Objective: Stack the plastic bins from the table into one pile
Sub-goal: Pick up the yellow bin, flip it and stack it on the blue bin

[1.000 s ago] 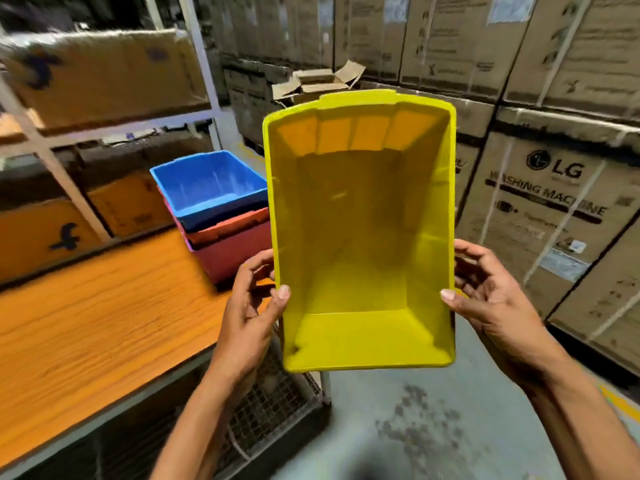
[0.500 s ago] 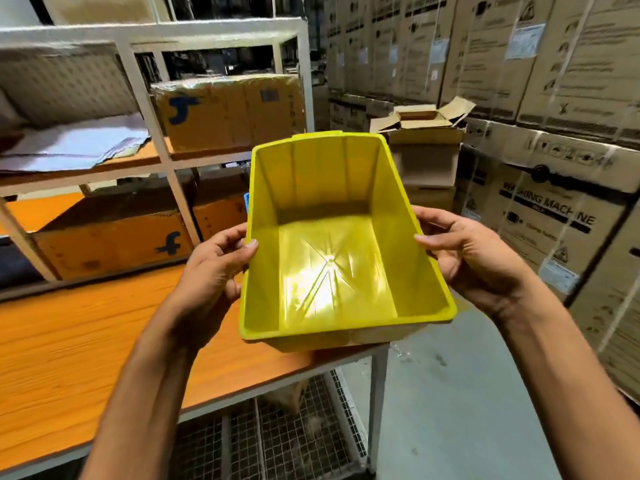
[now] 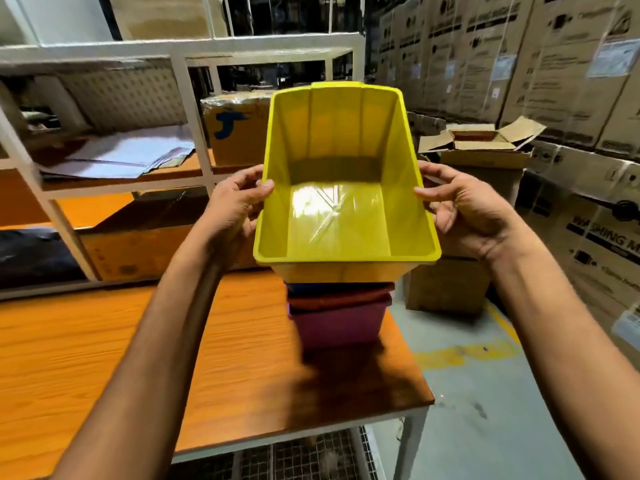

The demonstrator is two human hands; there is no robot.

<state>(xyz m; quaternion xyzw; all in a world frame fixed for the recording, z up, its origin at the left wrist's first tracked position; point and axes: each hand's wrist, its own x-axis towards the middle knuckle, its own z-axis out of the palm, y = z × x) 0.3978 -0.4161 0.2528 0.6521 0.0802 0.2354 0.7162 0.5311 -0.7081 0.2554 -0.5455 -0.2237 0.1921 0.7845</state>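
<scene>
Yellow bin [image 3: 346,216] upright, open side up, held over the pile at the bench's [image 3: 104,358] right end. Left hand [image 3: 235,206] clamped on its left rim, right hand [image 3: 464,209] on its right rim. Below it, a blue bin [image 3: 341,288], a red bin [image 3: 341,299] and a purple bin [image 3: 341,327] sit nested on the bench. Can't tell if the yellow bin is fully seated or just above. No other loose bins visible, so likely the last step: push down, let go.
</scene>
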